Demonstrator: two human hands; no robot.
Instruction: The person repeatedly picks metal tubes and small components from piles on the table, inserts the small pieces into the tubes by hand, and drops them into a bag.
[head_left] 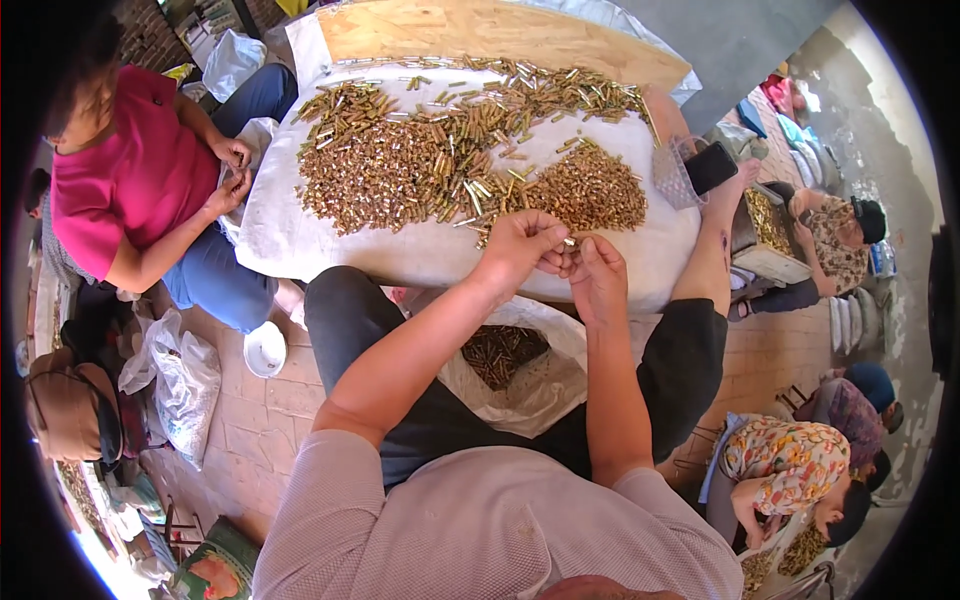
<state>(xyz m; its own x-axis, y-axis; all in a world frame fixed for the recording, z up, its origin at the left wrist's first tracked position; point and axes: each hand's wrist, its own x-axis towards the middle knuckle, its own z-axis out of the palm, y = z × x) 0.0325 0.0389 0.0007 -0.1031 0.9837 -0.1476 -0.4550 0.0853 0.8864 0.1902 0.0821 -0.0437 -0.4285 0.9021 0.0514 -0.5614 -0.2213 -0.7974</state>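
- which step?
- apparently fine handling: left grip (522, 244) and right grip (600, 270) pinch a small metal piece (570, 243) between them.
- next move?
- probably calls for steady, light pressure; brass-coloured pile (590, 188) lies just beyond right grip.

A white bowl (265, 349) stands on the paved floor (245, 425), near a filled plastic bag (187, 400). A black phone (711, 167) overlaps a translucent basket (670, 172). A pink-shirted co-worker (140, 170) sits at left.
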